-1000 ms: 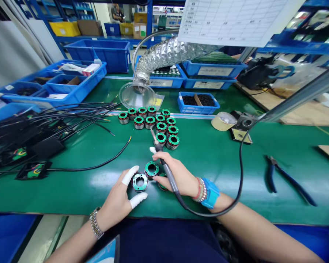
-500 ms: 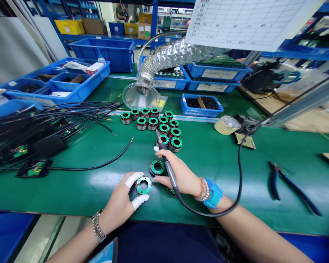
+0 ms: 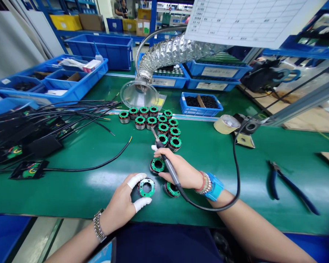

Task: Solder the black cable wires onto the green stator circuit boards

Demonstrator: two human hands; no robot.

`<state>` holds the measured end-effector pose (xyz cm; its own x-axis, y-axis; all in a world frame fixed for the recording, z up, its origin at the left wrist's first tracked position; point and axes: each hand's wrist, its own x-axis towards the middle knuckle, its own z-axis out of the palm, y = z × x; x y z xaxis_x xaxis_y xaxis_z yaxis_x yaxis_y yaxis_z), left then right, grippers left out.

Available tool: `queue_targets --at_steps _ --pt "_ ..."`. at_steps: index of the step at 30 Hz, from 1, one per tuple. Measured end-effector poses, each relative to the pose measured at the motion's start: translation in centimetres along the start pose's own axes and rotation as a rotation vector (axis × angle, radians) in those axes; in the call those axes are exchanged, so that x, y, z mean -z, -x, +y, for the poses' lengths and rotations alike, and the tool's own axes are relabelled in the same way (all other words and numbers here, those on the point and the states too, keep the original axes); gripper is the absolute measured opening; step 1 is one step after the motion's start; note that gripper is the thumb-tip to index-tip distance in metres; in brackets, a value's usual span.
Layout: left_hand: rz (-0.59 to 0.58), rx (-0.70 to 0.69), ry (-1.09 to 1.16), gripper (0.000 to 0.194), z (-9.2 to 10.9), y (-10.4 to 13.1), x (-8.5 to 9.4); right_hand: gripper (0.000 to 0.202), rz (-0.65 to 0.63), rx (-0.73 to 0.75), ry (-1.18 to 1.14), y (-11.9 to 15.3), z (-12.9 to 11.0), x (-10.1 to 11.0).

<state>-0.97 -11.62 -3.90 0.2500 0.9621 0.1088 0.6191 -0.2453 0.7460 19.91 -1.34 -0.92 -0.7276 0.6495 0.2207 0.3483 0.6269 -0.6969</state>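
Note:
My left hand (image 3: 126, 199), with white covers on thumb and forefinger, is closed around the rim of a motor stator (image 3: 140, 190) topped by a green ring-shaped circuit board. In my right hand (image 3: 182, 168) is a soldering iron (image 3: 170, 168), its tip pointing up and left toward the grouped stators. A second stator (image 3: 153, 168) sits beside my right thumb and fingers; whether they touch it I cannot tell. Partly behind the iron's handle and cord, a third stator (image 3: 168, 189) leans at a tilt. Farther back, several more stators (image 3: 140, 126) stand upright in rows.
A clear fume hood (image 3: 128, 95) on a foil duct (image 3: 170, 53) stands behind the stators. Black cables (image 3: 79, 113) and an open black box (image 3: 29, 170) lie left. To the right are a tape roll (image 3: 226, 124), a soldering stand (image 3: 248, 126) and pliers (image 3: 276, 170). Blue bins (image 3: 201, 109) line the back.
My left hand and its stator have shifted slightly right. My right hand has moved a little, uncovering more of the tilted stator under the iron. The view has shifted slightly too.

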Motion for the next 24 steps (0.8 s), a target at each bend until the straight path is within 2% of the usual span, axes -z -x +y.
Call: queue_targets --at_steps 4,8,10,13,15,16,18,21,24 --pt "-0.011 0.003 -0.012 0.042 -0.2 -0.1 -0.2 0.052 0.035 0.03 0.027 0.1 0.4 -1.0" --pt "-0.036 -0.023 -0.024 0.044 -0.4 0.1 0.3 0.057 0.126 -0.069 0.164 0.4 0.3 -1.6" --pt "-0.036 -0.059 -0.058 0.047 -0.3 0.4 0.9 0.059 0.116 -0.08 0.19 0.5 0.0 -1.1" --pt "0.034 -0.077 -0.16 0.055 0.0 0.7 1.3 0.054 0.028 0.001 0.099 0.5 -0.2 0.1" --pt "0.118 -0.049 -0.254 0.067 0.1 0.6 0.9 0.054 -0.037 0.048 0.044 0.4 -0.2 0.5" --pt "0.154 -0.03 -0.299 0.072 0.2 0.4 0.5 0.054 -0.054 0.063 0.034 0.3 -0.1 0.6" --pt "0.188 -0.014 -0.346 0.069 0.2 -0.1 -0.1 0.049 -0.023 0.077 0.05 0.2 0.0 0.3" --pt "0.105 -0.071 -0.258 0.056 -0.1 -1.0 -0.2 0.046 0.085 0.044 0.118 0.4 0.2 -0.3" --pt "-0.027 -0.154 -0.143 0.057 -0.5 -1.3 0.7 0.049 0.046 0.064 0.107 0.7 0.4 -0.1"
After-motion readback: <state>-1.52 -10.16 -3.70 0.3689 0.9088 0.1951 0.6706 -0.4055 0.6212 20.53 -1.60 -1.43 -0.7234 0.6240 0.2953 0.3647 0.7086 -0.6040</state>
